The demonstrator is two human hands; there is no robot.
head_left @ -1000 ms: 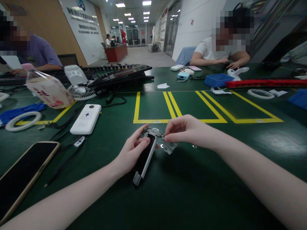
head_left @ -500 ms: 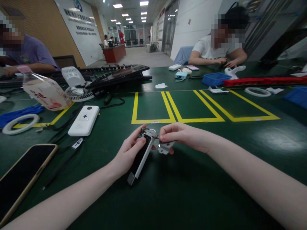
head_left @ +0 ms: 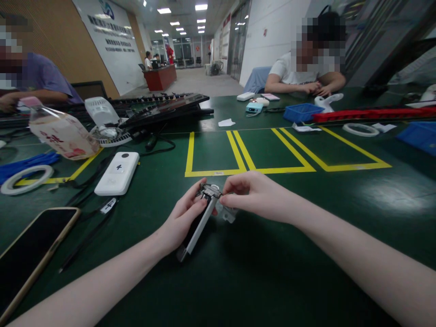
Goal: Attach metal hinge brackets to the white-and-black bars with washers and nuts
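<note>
Above the green table [head_left: 272, 277], my left hand [head_left: 185, 213] is closed around a slim black-and-silver bar-shaped metal device [head_left: 200, 225]. It tilts, its metal head toward the far side and its dark tip toward me. My right hand [head_left: 250, 195] pinches at the right side of that head, thumb and forefinger together; the exact spot they grip is hidden. A small shiny metal plate [head_left: 228, 215] with a notched edge shows just under the right fingertips. Whether it is joined to the head I cannot tell.
On the left lie a phone [head_left: 32, 245], a white power bank [head_left: 117, 174], a tape roll [head_left: 27, 179] and a plastic bottle [head_left: 63, 129]. Yellow tape outlines [head_left: 218, 173] mark the table ahead. Blue trays [head_left: 301, 112] stand farther right. Two people sit across the table.
My right hand has shifted slightly left, closer to the device's head, and the metal plate has moved with it. My left hand keeps its hold. The view has turned slightly.
</note>
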